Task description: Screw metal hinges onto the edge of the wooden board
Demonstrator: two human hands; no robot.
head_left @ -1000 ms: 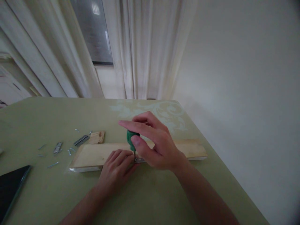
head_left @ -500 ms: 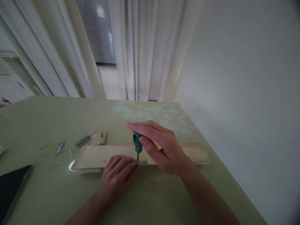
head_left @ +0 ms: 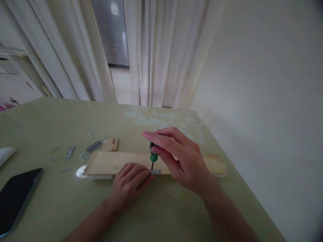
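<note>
A green-handled screwdriver (head_left: 154, 157) stands nearly upright, its handle closed in the fingers of my right hand (head_left: 180, 158). Its shaft comes down on the left end of a small metal hinge (head_left: 156, 172), which lies at the near edge of a pale wooden board (head_left: 103, 161). My left hand (head_left: 132, 179) rests over that edge, with thumb and fingertips pressed together on the hinge's left end. The fingertips hide that end and any screw under the screwdriver's tip.
Left of the board lie two more hinges (head_left: 94, 146), several loose screws (head_left: 65, 170) and a small wood piece (head_left: 110, 144). A dark phone (head_left: 19, 198) lies at the table's left. Curtains (head_left: 164, 50) hang behind, and a wall (head_left: 264, 101) runs along the right.
The view has shifted slightly, so everything on the table sits a little further right. My right fingers have curled lower around the screwdriver handle, which now leans slightly. My left hand keeps its place on the hinge.
</note>
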